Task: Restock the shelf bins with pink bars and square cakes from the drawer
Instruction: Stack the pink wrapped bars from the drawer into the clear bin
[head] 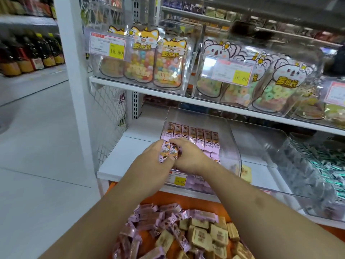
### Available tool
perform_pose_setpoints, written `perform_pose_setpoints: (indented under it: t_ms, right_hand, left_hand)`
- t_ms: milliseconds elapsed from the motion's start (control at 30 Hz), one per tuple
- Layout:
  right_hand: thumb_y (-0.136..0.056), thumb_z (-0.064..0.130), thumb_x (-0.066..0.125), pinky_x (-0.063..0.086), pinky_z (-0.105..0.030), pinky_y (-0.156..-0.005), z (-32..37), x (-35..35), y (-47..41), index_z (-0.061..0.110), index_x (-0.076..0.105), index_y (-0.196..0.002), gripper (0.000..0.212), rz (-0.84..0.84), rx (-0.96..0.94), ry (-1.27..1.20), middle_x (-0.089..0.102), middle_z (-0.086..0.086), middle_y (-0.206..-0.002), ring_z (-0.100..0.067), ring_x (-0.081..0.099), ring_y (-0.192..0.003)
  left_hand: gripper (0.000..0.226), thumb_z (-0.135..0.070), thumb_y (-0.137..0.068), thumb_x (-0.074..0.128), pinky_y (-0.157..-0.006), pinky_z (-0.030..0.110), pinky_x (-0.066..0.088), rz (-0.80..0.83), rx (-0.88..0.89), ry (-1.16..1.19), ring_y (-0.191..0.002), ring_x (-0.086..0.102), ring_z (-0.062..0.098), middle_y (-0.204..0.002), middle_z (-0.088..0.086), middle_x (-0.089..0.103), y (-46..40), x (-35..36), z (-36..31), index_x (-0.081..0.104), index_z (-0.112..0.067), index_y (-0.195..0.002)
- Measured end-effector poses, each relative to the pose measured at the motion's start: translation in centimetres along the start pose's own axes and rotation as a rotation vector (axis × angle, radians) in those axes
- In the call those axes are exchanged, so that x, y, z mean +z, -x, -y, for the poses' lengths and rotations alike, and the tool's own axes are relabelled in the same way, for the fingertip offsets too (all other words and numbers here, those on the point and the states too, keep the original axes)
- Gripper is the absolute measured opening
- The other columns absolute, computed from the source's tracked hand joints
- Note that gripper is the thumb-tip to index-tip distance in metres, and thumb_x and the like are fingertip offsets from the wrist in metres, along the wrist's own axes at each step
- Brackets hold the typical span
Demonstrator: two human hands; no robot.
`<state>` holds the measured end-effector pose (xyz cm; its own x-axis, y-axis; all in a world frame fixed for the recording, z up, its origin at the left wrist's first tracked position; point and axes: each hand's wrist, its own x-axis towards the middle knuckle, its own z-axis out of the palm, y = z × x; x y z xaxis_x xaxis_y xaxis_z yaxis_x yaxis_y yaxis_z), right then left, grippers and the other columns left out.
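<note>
Both my hands reach into a clear shelf bin (234, 146) with a neat back row of pink bars (194, 135). My left hand (153, 157) and my right hand (188, 156) together hold a few pink bars (170, 149) upright at the bin's front left. Below, the orange drawer (186, 200) holds a loose heap of pink bars (149, 219) on the left and tan square cakes (207, 234) on the right. My forearms cross over the drawer.
The shelf above carries clear bins of candy bags (141, 62) with yellow price tags. A second clear bin (265, 157) stands right of the pink-bar bin, then one with green-wrapped sweets (324, 176). Bottles (31, 53) line a far aisle at left; pale floor lies at left.
</note>
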<state>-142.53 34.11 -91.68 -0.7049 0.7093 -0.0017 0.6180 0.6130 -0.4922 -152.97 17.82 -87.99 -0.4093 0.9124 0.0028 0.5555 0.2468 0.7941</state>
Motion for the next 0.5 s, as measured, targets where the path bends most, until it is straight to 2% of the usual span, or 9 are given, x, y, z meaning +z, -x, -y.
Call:
perform_pose_setpoints:
  t_ms: [100, 167, 233, 333, 400, 500]
  right_hand:
    - [-0.081, 0.046, 0.084, 0.032, -0.03, -0.12, -0.2, -0.4, 1.0, 0.023, 0.037, -0.161, 0.095, -0.033, 0.023, -0.028, 0.035, 0.004, -0.166, -0.018, 0.041, -0.146]
    - [-0.076, 0.053, 0.088, 0.044, -0.037, -0.116, -0.4, -1.0, 2.2, 0.027, 0.038, -0.16, 0.101, -0.071, 0.045, -0.095, 0.032, 0.009, -0.167, -0.015, 0.054, -0.124]
    - [-0.075, 0.051, 0.09, 0.05, -0.036, -0.107, -0.4, -1.8, 4.2, 0.03, 0.042, -0.157, 0.097, -0.106, 0.056, -0.152, 0.033, 0.014, -0.165, -0.004, 0.05, -0.103]
    - [-0.078, 0.047, 0.089, 0.052, -0.031, -0.095, -0.4, -3.0, 8.6, 0.035, 0.049, -0.151, 0.085, -0.165, 0.044, -0.179, 0.047, 0.018, -0.146, -0.006, 0.051, -0.096]
    - [-0.08, 0.046, 0.088, 0.051, -0.024, -0.083, -0.5, -3.3, 12.0, 0.038, 0.051, -0.147, 0.076, -0.17, 0.059, -0.223, 0.052, 0.019, -0.132, -0.009, 0.057, -0.09]
    - [-0.082, 0.046, 0.086, 0.05, -0.018, -0.071, -1.4, -2.9, 17.0, 0.047, 0.053, -0.142, 0.068, -0.157, 0.104, -0.231, 0.059, 0.011, -0.116, -0.006, 0.061, -0.09]
  left_hand:
    - [0.06, -0.041, -0.106, 0.051, -0.105, 0.027, 0.036, -0.016, 0.015, -0.005, -0.135, 0.046, 0.01, -0.161, -0.01, 0.042, 0.4, -0.1, -0.3, 0.029, -0.036, -0.161]
    - [0.059, -0.04, -0.107, 0.051, -0.101, 0.023, 0.034, -0.021, 0.015, -0.012, -0.134, 0.046, 0.01, -0.161, -0.01, 0.041, 0.7, -0.3, -0.6, 0.029, -0.035, -0.161]
    - [0.06, -0.038, -0.107, 0.051, -0.101, 0.02, 0.031, -0.026, 0.036, -0.029, -0.141, 0.043, 0.01, -0.163, -0.01, 0.038, 1.4, -0.4, -0.8, 0.028, -0.033, -0.162]
    - [0.062, -0.04, -0.106, 0.053, -0.116, 0.025, 0.028, -0.064, 0.105, -0.099, -0.15, 0.034, 0.011, -0.165, -0.011, 0.035, 2.9, -0.7, -0.8, 0.029, -0.032, -0.163]
    - [0.06, -0.041, -0.104, 0.055, -0.118, 0.028, 0.03, -0.051, 0.126, -0.095, -0.148, 0.039, 0.011, -0.163, -0.013, 0.039, 3.9, -0.7, -0.8, 0.035, -0.035, -0.16]
    - [0.056, -0.042, -0.103, 0.057, -0.119, 0.033, 0.037, 0.007, 0.156, -0.096, -0.143, 0.044, 0.009, -0.158, -0.015, 0.046, 5.6, 0.3, -0.5, 0.042, -0.037, -0.156]
